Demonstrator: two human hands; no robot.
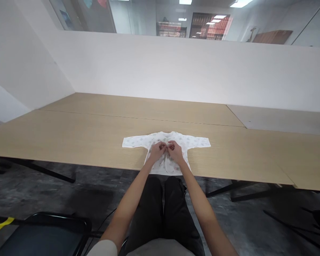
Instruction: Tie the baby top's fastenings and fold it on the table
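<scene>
A small white baby shirt (194, 142) with a fine print lies spread on the table, its two sleeves stretched out to the sides. Its lower hem reaches the table's front edge. Over the middle of its front, my left hand (158, 149) is closed in a pinch on the shirt's front opening. Close beside it, my right hand (174, 150) also pinches at the same opening, fingertips almost touching those of the left. What exactly lies between the fingertips is too small to make out. A narrow white strip hangs down the front below my hands.
The long wooden table (77, 138) runs across the view, with a white wall (176, 67) and a window behind it. A black chair (48, 234) stands at the lower left, near a yellow strip (1, 227). Dark table legs show underneath.
</scene>
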